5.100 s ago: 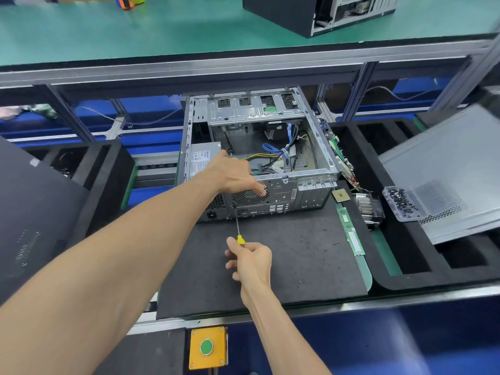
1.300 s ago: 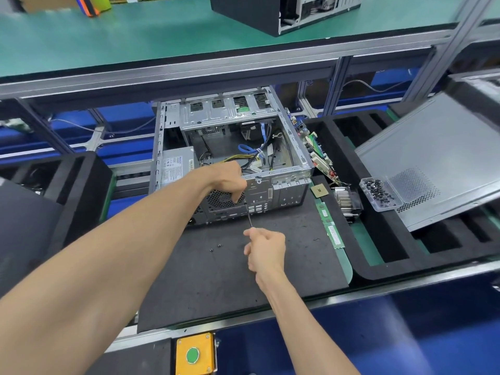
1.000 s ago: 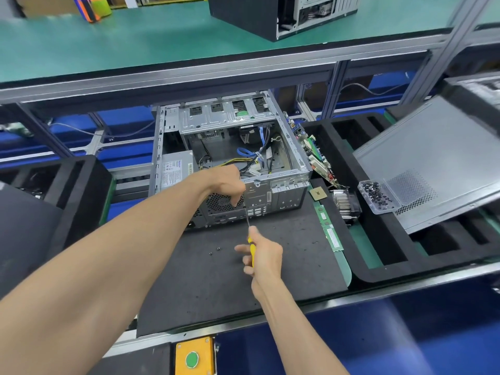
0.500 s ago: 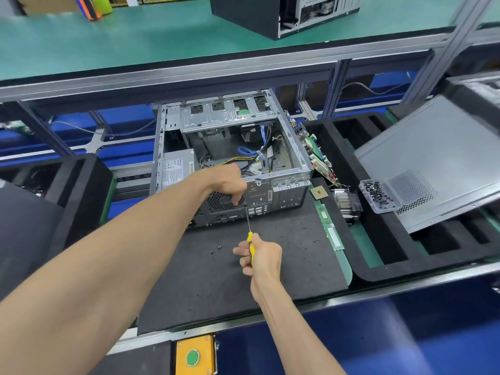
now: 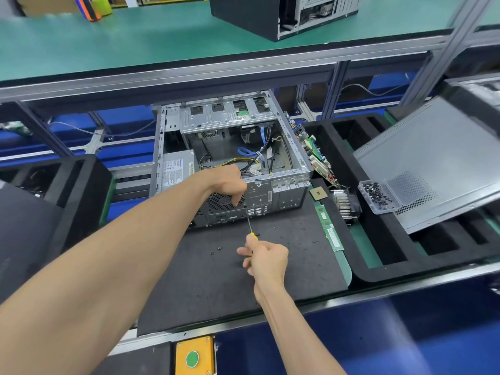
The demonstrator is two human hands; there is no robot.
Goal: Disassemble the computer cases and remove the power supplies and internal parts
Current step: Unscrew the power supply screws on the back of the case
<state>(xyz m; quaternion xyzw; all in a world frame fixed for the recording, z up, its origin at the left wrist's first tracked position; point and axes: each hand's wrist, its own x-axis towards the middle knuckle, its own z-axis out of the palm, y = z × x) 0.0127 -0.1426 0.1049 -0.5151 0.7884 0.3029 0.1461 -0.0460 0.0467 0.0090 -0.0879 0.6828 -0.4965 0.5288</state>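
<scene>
Here the opened computer case [image 5: 232, 161] is lying on the dark mat [image 5: 232, 277] of the worktop, its rear panel facing the person. The left hand [image 5: 226, 182] is resting on that panel's top edge, fingers curled downward, seemingly pinching the screwdriver [image 5: 248, 220] tip. The right hand [image 5: 266, 259] is gripping the yellow handle, shaft angled up to the panel.

Bright, even light falls from overhead onto my bench, leaving only soft shadows under my forearms. The wide lens bows the shelf rail [image 5: 189, 74] and stretches my left arm at the edge. The centre is sharp; the far corners smear, and the side panel [image 5: 433, 158] shows pale glare.
</scene>
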